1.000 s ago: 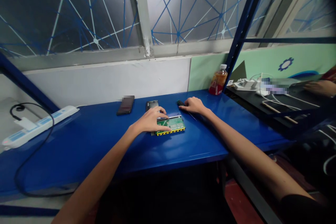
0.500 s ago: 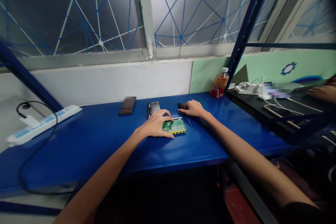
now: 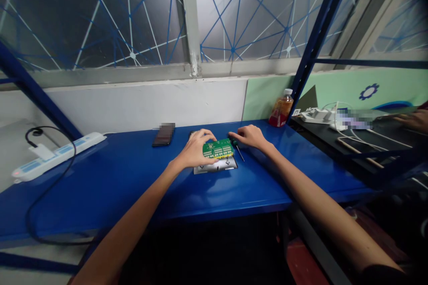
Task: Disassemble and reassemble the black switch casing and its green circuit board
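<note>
My left hand (image 3: 194,150) is closed on the left end of a green circuit board (image 3: 219,148), which has a yellow strip along its near edge. It holds the board tilted above a silvery metal plate (image 3: 217,166) with dark corners, lying on the blue table. A screwdriver (image 3: 239,153) lies to the right of the board, its shaft pointing toward me. My right hand (image 3: 251,136) is closed with its fingers over the screwdriver's dark green handle, which they partly hide. Behind my left hand a dark object (image 3: 191,133) is mostly covered.
A phone-like dark slab (image 3: 163,135) lies at the back left. On the left is a white power strip (image 3: 62,153) with a black cable. A drink bottle (image 3: 281,107) stands at the back right. Beyond it, a black table (image 3: 321,131) carries cables, with another person's hand (image 3: 414,120).
The circuit board has risen and tilted in my left hand, uncovering the silvery plate beneath it. My right hand has shifted slightly over the screwdriver handle. The view has moved a little.
</note>
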